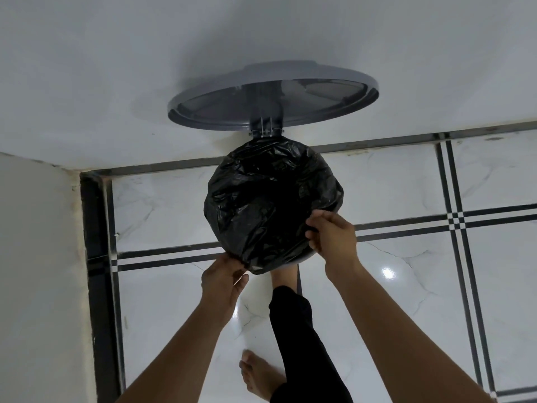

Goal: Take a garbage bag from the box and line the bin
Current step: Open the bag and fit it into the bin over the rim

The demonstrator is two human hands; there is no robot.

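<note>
A black garbage bag [270,199] is spread over the round mouth of the bin and hides its rim and body. The bin's grey lid [273,97] stands open against the white wall behind it. My left hand [223,280] pinches the bag's edge at the near left of the rim. My right hand [331,234] grips the bag's edge at the near right. A foot in front of the bin is pushed under the bag's near edge, where the pedal would be, but the pedal itself is hidden.
The bin stands on a white marble-look tiled floor [406,286] with black stripes, close to a corner between two white walls [35,257]. My black trouser leg [296,338] and my other bare foot [258,373] are below the bin.
</note>
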